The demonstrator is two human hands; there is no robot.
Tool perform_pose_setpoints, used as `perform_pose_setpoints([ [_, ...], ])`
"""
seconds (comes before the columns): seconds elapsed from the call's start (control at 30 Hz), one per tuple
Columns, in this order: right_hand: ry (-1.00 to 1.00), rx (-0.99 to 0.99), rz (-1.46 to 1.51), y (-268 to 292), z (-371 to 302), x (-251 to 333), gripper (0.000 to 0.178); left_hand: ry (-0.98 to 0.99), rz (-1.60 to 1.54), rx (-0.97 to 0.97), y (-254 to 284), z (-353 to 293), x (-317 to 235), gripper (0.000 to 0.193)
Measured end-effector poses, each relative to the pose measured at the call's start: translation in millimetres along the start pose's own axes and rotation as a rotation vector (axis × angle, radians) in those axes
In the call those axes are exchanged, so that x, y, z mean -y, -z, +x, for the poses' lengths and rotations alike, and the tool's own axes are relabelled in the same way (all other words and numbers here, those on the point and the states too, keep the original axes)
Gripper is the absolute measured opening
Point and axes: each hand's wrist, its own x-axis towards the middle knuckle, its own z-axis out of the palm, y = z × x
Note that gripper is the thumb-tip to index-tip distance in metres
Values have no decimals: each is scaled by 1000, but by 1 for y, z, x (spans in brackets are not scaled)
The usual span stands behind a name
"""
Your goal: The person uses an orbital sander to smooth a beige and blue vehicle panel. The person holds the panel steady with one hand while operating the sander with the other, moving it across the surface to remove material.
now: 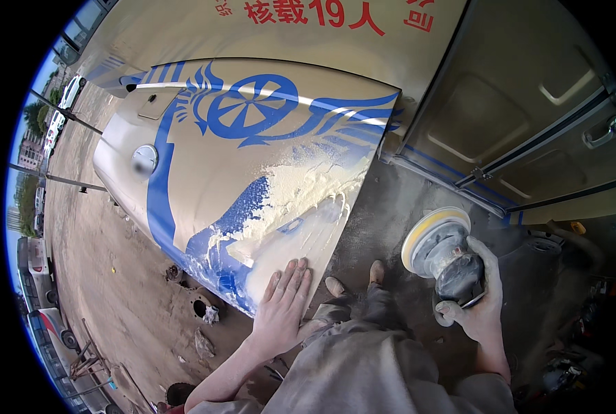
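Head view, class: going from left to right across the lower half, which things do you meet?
Dusty ground with scrap → beige vehicle panel with blue graphics → left hand flat on its sanded patch → shoes → right hand gripping grey round sander with yellow pad.

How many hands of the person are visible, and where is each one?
2. The left hand lies flat on the sanded lower part of the vehicle panel. The right hand holds a dusty sander away from the panel.

Up and right of the grip: a beige inner door panel [501,103] with a metal handle [601,131]. Far left of it: a round filler cap [144,159], bare dirt ground [108,276], rusty scrap [201,307], parked vehicles [42,265] beyond.
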Motion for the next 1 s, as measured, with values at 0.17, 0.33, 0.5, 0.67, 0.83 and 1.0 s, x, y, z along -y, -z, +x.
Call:
perform_pose_setpoints([
  [0.17,-8,-3,-5,8,-11,-5,108,-29,-43,-101,3,40,4,101],
  [0.33,-24,94,63,-11,4,13,107,-58,-49,-188,4,85,-2,102],
  [0.5,-187,319,10,-32,43,27,97,-24,-110,-195,-7,35,5,95],
  [0.67,-368,641,-251,-75,96,59,83,147,-134,-324,-33,-27,26,82],
  [0.83,-269,800,-413,-116,116,73,84,150,-192,-359,-41,-29,30,79],
  [1.0,-313,799,-535,-138,131,85,84,114,-212,-413,-48,-30,34,76],
])
